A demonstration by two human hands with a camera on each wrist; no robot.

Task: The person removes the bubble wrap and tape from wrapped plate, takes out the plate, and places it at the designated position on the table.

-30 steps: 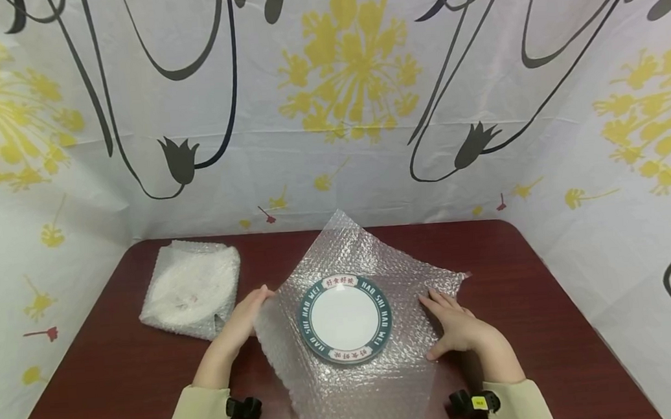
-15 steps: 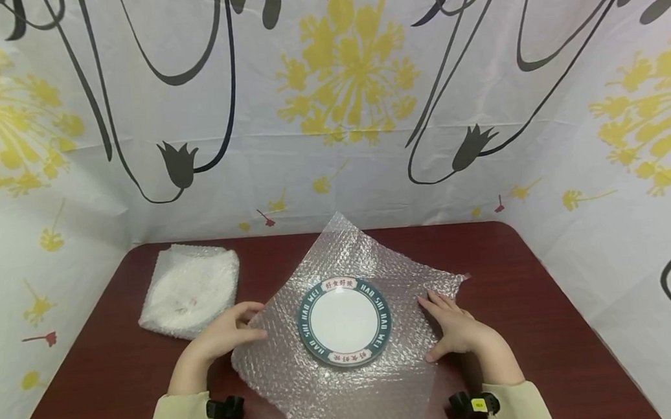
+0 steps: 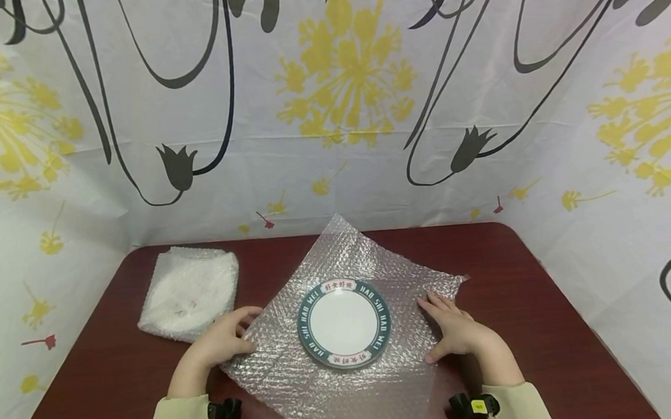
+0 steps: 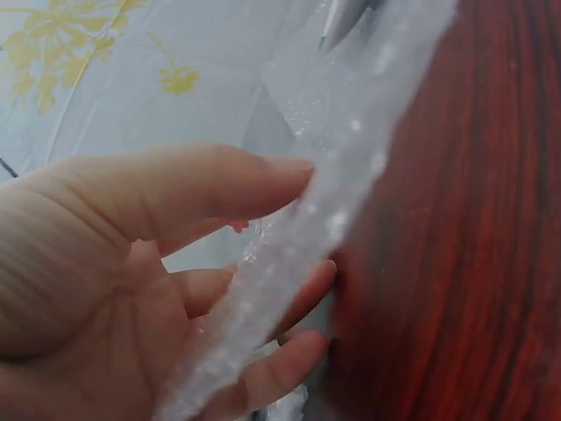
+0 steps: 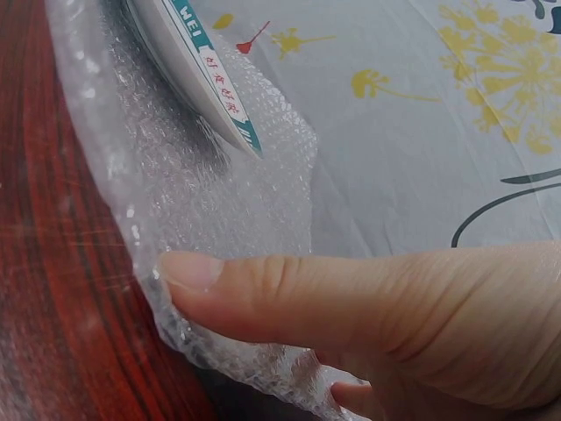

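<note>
A round white plate (image 3: 343,324) with a teal lettered rim lies face up on a sheet of bubble wrap (image 3: 347,251), spread like a diamond on the table. At the sheet's left corner is my left hand (image 3: 219,342), fingers apart and loosely bent; in the left wrist view the wrap's edge (image 4: 351,167) runs between thumb and fingers, with the thumb tip right at it. My right hand (image 3: 461,330) rests on the sheet's right side, fingers spread. Its thumb (image 5: 254,294) touches the wrap near the edge in the right wrist view.
A flat round item in bubble wrap (image 3: 192,291) lies at the back left of the dark red table (image 3: 556,350), close beyond my left hand. Patterned cloth (image 3: 311,192) hangs behind the table and along both sides.
My left hand has moved left and toward me, and the sheet's left corner has come down and spread outward with it. The right hand and the plate have stayed in place.
</note>
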